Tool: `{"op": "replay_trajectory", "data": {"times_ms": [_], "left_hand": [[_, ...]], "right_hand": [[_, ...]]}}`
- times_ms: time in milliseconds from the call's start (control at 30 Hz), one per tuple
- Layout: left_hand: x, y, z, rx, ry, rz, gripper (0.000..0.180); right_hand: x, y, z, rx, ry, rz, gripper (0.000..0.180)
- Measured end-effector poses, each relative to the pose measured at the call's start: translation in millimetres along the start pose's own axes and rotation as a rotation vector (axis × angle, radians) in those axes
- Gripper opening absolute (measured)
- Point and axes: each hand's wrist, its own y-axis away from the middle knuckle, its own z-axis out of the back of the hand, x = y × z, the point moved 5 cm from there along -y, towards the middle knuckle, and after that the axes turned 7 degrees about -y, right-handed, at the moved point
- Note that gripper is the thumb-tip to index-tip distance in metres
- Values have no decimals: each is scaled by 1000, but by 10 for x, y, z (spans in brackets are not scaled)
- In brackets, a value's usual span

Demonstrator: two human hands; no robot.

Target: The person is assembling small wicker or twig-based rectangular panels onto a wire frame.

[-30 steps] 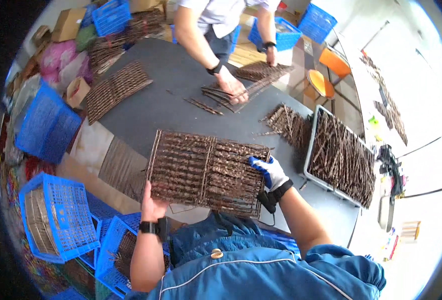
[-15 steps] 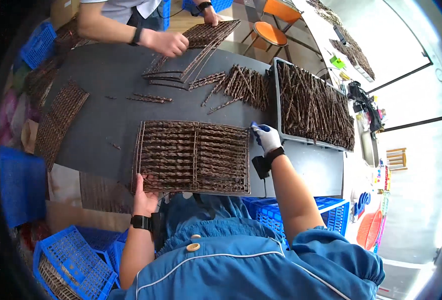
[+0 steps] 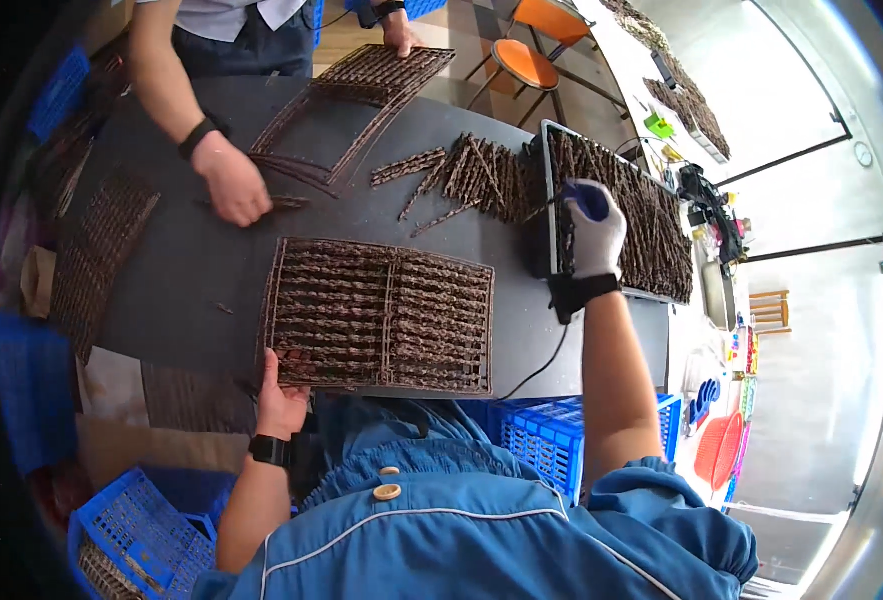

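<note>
Wire rack (image 3: 382,315) of skewers, lying on grey table (image 3: 182,260), is gripped at its near-left corner by left hand (image 3: 280,400); gloved right hand (image 3: 594,228), fingers loosely curled, is held over tray (image 3: 652,215) right of rack

From my remote view I find no labels, signs or screens. The only package-like thing is a small brown cardboard box (image 3: 36,281), left of the dark grey table (image 3: 192,260), just off its edge.

Orange stools (image 3: 524,62), blue crates (image 3: 142,535), co-worker's hand (image 3: 234,186), wooden chair (image 3: 770,311)
</note>
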Motion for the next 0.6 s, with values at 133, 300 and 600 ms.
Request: {"op": "replay_trajectory", "data": {"times_ms": [133,300,600], "left_hand": [[-65,135,-100,34,63,-12,53],[-85,218,-141,-82,70,-45,63],[-253,154,76,16,-42,-85,40]], "right_hand": [[378,-447,-458,297,588,785,35],[-44,-695,-998,756,882,1314,26],[-502,-282,-1016,879,852,994,46]]}}
